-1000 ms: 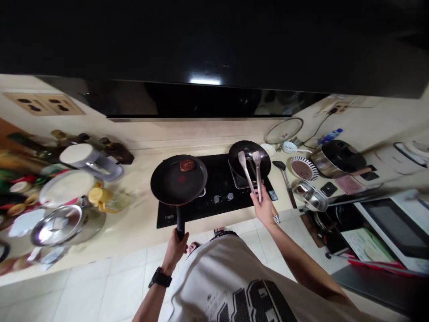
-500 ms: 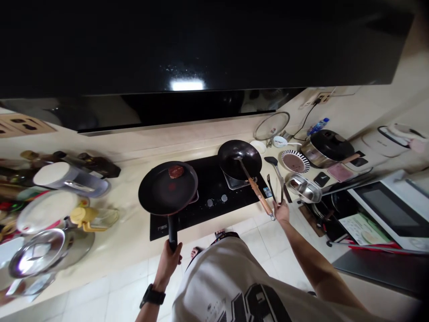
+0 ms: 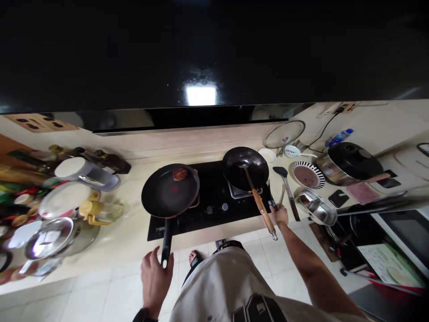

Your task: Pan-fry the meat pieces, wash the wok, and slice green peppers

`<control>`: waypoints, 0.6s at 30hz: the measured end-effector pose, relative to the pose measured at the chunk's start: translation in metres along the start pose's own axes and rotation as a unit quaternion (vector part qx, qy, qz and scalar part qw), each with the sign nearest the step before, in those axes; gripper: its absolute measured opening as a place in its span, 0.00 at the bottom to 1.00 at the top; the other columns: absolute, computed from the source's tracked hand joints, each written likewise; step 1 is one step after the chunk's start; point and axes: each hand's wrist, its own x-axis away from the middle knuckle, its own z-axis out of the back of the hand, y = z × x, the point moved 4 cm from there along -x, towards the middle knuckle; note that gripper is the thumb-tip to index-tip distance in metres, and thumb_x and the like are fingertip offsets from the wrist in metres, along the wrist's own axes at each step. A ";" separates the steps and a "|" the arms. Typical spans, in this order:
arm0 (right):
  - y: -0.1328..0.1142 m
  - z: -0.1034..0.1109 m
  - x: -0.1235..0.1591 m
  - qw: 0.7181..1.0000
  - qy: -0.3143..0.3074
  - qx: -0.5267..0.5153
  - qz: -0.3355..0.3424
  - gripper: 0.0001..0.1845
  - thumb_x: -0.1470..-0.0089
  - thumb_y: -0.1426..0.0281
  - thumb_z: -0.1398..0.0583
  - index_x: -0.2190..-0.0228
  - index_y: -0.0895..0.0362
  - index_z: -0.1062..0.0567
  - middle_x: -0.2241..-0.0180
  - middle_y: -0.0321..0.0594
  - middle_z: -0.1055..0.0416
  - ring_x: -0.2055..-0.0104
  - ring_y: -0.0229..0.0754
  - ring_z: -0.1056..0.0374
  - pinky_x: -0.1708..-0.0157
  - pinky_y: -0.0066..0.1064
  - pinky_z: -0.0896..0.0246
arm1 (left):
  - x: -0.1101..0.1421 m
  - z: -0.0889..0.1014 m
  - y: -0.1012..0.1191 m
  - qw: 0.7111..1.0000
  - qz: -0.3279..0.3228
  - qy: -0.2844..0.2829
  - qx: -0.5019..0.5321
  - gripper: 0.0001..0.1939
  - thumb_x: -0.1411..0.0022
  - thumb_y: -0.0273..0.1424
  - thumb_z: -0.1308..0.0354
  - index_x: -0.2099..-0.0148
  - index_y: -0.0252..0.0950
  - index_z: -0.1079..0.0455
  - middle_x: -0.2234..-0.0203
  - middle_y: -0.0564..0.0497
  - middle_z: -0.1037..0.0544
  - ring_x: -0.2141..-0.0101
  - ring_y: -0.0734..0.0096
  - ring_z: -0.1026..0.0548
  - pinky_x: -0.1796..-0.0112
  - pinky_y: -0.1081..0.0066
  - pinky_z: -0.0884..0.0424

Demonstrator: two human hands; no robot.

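Note:
My left hand (image 3: 156,275) is open beside the end of the black frying pan's (image 3: 161,194) handle, its fingers apart and nothing held. A browned piece of meat (image 3: 180,174) lies toward the back right of the pan, which sits on the left side of the cooktop (image 3: 214,192). My right hand (image 3: 280,215) is closed around a pair of tongs (image 3: 282,195) by the counter's front edge. Just left of that hand, the wooden handle of a spatula (image 3: 263,208) leans out of the dark wok (image 3: 234,172). A black-headed turner (image 3: 286,179) rests to its right.
Right of the cooktop are a striped bowl (image 3: 307,175) of brownish liquid, a divided metal dish (image 3: 320,208) and a lidded pot (image 3: 342,172). Bottles, a yellow-topped oil jug (image 3: 103,211) and a metal lid (image 3: 50,237) crowd the left counter. The range hood (image 3: 134,53) overhangs everything.
My left hand has let go of the frying pan's handle and opened just below it. My right hand still grips the tongs. The view has shifted slightly.

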 end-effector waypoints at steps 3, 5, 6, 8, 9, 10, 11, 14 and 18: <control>-0.008 0.014 -0.005 1.000 -0.011 0.024 0.014 0.26 0.44 0.54 0.38 0.55 0.64 0.27 0.58 0.58 0.27 0.56 0.54 0.28 0.61 0.37 0.36 | -0.001 0.009 0.035 0.998 -0.046 0.037 -0.022 0.21 0.35 0.44 0.47 0.48 0.34 0.33 0.54 0.36 0.29 0.50 0.43 0.29 0.50 0.45 0.31; -0.027 0.035 0.002 0.997 0.048 0.016 0.056 0.28 0.41 0.54 0.42 0.50 0.65 0.28 0.55 0.60 0.28 0.53 0.55 0.29 0.59 0.38 0.36 | 0.000 0.008 0.058 0.997 -0.064 0.033 0.002 0.18 0.34 0.42 0.47 0.50 0.36 0.32 0.55 0.38 0.29 0.51 0.45 0.29 0.49 0.47 0.31; -0.041 0.047 0.008 0.993 0.076 0.000 0.092 0.29 0.39 0.55 0.44 0.48 0.66 0.29 0.54 0.59 0.28 0.52 0.55 0.30 0.58 0.38 0.36 | 0.001 0.005 0.068 0.997 -0.068 0.026 0.015 0.16 0.34 0.42 0.47 0.51 0.37 0.32 0.56 0.38 0.29 0.51 0.46 0.29 0.49 0.48 0.31; -0.075 0.063 0.027 0.981 0.060 -0.047 0.176 0.28 0.35 0.53 0.48 0.45 0.62 0.31 0.56 0.53 0.27 0.55 0.50 0.28 0.59 0.36 0.35 | 0.004 -0.004 0.086 0.997 -0.069 0.001 0.042 0.14 0.33 0.40 0.48 0.52 0.38 0.31 0.56 0.40 0.29 0.51 0.48 0.28 0.49 0.49 0.30; -0.093 0.066 0.036 0.977 0.017 -0.056 0.205 0.28 0.35 0.52 0.48 0.45 0.59 0.31 0.58 0.48 0.26 0.59 0.48 0.27 0.61 0.35 0.35 | 0.007 -0.010 0.094 0.996 -0.069 -0.017 0.056 0.13 0.33 0.40 0.48 0.53 0.38 0.31 0.57 0.40 0.28 0.52 0.49 0.28 0.49 0.50 0.30; -0.109 0.068 0.046 0.971 -0.020 -0.048 0.233 0.28 0.36 0.52 0.46 0.44 0.57 0.32 0.59 0.46 0.26 0.61 0.47 0.27 0.63 0.35 0.35 | 0.010 -0.016 0.101 0.994 -0.071 -0.038 0.072 0.12 0.33 0.39 0.49 0.54 0.39 0.31 0.57 0.41 0.28 0.53 0.50 0.27 0.50 0.51 0.29; -0.124 0.069 0.055 0.965 -0.044 -0.029 0.256 0.29 0.37 0.52 0.44 0.42 0.56 0.33 0.57 0.47 0.26 0.61 0.48 0.27 0.64 0.35 0.36 | 0.013 -0.023 0.107 0.991 -0.075 -0.063 0.090 0.12 0.33 0.38 0.49 0.54 0.39 0.31 0.57 0.41 0.28 0.54 0.51 0.26 0.51 0.52 0.28; -0.153 0.065 0.068 0.957 -0.084 0.036 0.276 0.29 0.39 0.62 0.40 0.41 0.60 0.35 0.53 0.55 0.27 0.63 0.50 0.26 0.65 0.36 0.36 | 0.026 -0.041 0.122 0.975 -0.098 -0.145 0.137 0.11 0.32 0.35 0.50 0.53 0.39 0.30 0.57 0.42 0.26 0.59 0.56 0.23 0.57 0.58 0.25; -0.158 0.067 0.056 0.966 -0.080 -0.010 0.244 0.18 0.39 0.67 0.40 0.50 0.62 0.29 0.63 0.51 0.25 0.68 0.46 0.27 0.68 0.34 0.37 | 0.044 -0.058 0.130 0.948 -0.103 -0.244 0.176 0.10 0.32 0.33 0.51 0.55 0.40 0.29 0.58 0.44 0.25 0.64 0.62 0.21 0.62 0.63 0.25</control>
